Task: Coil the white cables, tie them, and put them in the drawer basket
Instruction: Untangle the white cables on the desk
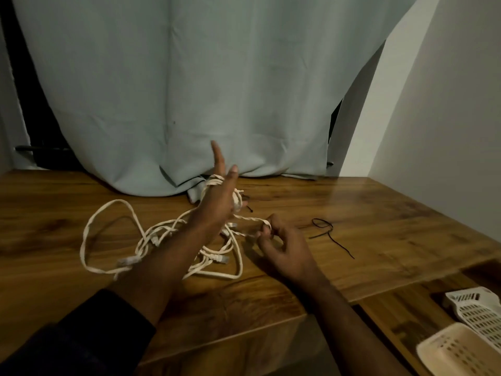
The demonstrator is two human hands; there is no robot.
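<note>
White cables (162, 240) lie tangled on the wooden surface (366, 213), left of centre. Left hand (217, 199): fingers straight and spread, several cable turns wound round the palm. Right hand (282, 245): grip pinched on the cable strand running from the left hand. Black cable tie (325, 229) lies just right. Perforated baskets (474, 335) far right. No legible writing or labels.

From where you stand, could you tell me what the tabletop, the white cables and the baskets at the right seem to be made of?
The tabletop looks like wood or a wood-look laminate: brown grain under a smooth, faintly glossy sheen. The white cables seem to be flexible plastic-jacketed cord, matte, bending in loose loops. The baskets look like moulded plastic, cream-white, with regular slotted perforations.
</note>
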